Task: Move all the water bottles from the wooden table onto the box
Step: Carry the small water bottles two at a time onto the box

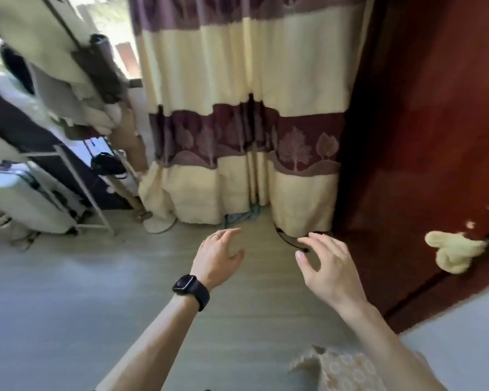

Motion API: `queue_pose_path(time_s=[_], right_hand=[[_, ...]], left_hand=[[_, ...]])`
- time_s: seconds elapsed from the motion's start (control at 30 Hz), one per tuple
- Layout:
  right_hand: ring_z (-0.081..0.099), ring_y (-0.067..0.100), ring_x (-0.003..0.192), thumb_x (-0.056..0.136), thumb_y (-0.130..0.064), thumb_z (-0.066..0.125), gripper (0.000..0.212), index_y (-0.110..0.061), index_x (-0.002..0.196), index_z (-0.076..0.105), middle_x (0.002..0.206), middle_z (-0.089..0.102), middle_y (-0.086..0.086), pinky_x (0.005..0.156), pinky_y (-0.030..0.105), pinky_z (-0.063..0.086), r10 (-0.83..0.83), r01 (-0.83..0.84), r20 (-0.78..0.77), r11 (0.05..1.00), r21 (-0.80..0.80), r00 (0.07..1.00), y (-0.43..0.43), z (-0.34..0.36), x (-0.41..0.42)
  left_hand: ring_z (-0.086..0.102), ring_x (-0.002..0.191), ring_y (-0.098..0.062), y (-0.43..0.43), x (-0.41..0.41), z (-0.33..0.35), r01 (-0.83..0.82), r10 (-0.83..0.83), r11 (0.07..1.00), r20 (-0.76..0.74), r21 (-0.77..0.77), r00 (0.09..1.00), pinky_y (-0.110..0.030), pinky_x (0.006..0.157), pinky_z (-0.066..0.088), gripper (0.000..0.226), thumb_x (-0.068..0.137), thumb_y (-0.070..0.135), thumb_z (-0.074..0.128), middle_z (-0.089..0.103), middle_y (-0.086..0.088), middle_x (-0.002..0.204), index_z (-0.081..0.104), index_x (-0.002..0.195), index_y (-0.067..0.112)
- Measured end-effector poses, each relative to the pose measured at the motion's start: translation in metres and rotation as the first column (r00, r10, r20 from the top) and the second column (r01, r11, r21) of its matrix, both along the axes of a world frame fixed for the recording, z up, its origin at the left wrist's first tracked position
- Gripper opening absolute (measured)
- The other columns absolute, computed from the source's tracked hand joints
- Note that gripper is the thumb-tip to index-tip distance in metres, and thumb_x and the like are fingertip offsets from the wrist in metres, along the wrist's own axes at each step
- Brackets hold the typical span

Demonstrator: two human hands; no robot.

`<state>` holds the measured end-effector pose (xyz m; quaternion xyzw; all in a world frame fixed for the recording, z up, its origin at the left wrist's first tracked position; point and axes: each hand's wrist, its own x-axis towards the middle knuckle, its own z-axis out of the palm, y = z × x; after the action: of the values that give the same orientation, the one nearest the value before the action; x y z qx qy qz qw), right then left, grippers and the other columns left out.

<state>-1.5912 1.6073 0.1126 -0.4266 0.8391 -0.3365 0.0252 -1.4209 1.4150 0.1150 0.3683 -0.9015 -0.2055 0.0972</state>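
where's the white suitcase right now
In the head view the white suitcase sits on the floor at the far left, beside a pale metal rack leg and left of the striped curtain.

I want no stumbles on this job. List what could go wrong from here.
1. A dark cable lies on the floor at the curtain hem, just ahead; it could catch a foot.
2. The red door stands close to the empty right hand; a swing might knock it.
3. Rack legs and a suitcase at left could snag a step.
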Motion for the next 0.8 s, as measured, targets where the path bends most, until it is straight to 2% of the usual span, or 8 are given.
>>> queue_pose_path(time_s=[0.1,0.2,0.3,0.37,0.57,0.8], right_hand=[[0.053,0.022,0.123,0.089,-0.043,0.059,0.036,-0.024,0.117,0.072,0.125,0.066,-0.002,0.11,0.03,0.036,0.231,-0.232,-0.045,0.972,-0.025,0.972,-0.095,0.029,0.056],[0.055,0.024,0.122,0.087,-0.043,0.06,0.036,-0.023,0.115,0.072,0.122,0.067,-0.001,0.109,0.032,0.038,0.436,-0.443,-0.11,0.895,-0.056,0.893,-0.184,0.052,0.132],[0.053,0.024,0.124,0.088,-0.039,0.068,0.035,-0.022,0.119,0.071,0.125,0.066,0.001,0.11,0.033,0.039,0.571,-0.584,-0.149,0.809,-0.064,0.808,-0.261,0.069,0.218],[0.051,0.022,0.125,0.089,-0.039,0.069,0.036,-0.024,0.122,0.07,0.128,0.065,-0.001,0.111,0.031,0.036,0.643,-0.656,-0.149,0.753,-0.06,0.751,-0.303,0.078,0.277],[0.044,0.022,0.132,0.091,-0.046,0.064,0.043,-0.028,0.13,0.064,0.136,0.06,-0.003,0.114,0.036,0.037,0.806,-0.821,-0.187,0.571,-0.011,0.562,-0.403,0.102,0.424],[0.038,0.019,0.136,0.094,-0.046,0.061,0.042,-0.032,0.134,0.06,0.14,0.056,-0.008,0.113,0.031,0.031,0.867,-0.895,-0.227,0.443,-0.057,0.444,-0.496,0.149,0.54]], left_hand=[[0.05,0.129,-0.02,-0.048,0.096,0.024,-0.235,0.232,0.971,-0.071,-0.037,0.97,-0.031,0.109,0.038,0.052,0.092,0.037,0.064,0.056,0.002,0.14,0.052,0.141,0.028],[0.051,0.129,-0.02,-0.085,0.2,0.04,-0.427,0.418,0.902,-0.12,-0.069,0.901,-0.034,0.108,0.04,0.051,0.093,0.038,0.063,0.058,0.001,0.138,0.053,0.14,0.025],[0.049,0.131,-0.019,-0.116,0.301,0.051,-0.581,0.57,0.811,-0.139,-0.065,0.81,-0.034,0.11,0.04,0.051,0.093,0.037,0.063,0.057,0.001,0.14,0.053,0.142,0.023],[0.05,0.131,-0.018,-0.137,0.365,0.057,-0.657,0.645,0.75,-0.138,-0.076,0.752,-0.034,0.109,0.039,0.051,0.093,0.037,0.063,0.057,0.001,0.141,0.053,0.142,0.024],[0.049,0.131,-0.02,-0.181,0.517,0.087,-0.818,0.799,0.564,-0.172,-0.115,0.576,-0.035,0.109,0.039,0.052,0.093,0.037,0.062,0.056,0.001,0.142,0.052,0.142,0.026],[0.047,0.134,-0.022,-0.237,0.625,0.138,-0.905,0.877,0.389,-0.233,-0.171,0.42,-0.039,0.111,0.037,0.053,0.091,0.038,0.063,0.055,0.0,0.143,0.051,0.142,0.027]])
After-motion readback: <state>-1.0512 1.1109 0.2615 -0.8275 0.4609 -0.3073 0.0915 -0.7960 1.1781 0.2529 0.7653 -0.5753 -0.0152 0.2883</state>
